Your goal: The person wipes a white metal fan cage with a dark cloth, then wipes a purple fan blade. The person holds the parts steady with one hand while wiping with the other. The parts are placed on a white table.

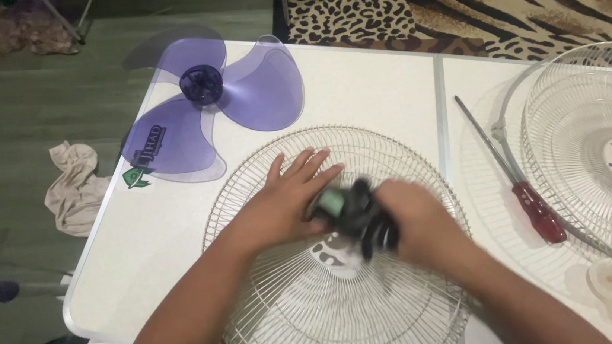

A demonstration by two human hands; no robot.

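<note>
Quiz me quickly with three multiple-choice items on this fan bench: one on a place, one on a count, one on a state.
1. Where does the red-handled screwdriver lie?
A. Between the two wire fan guards
B. On the floor
C. Under the blade

2. How many lobes has the purple fan blade?
A. Two
B. Three
C. Five

3. How does the left hand rest?
A. Fist closed
B. Fingers spread flat on the near fan guard
C. Gripping the screwdriver

Answers: 1 A, it lies on the table between the guards. 2 B, three lobes show. 3 B, its fingers splay over the wires.

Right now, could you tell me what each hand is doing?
Left hand: open, flat on the wire fan guard.
Right hand: closed on a blurred black part.
</note>
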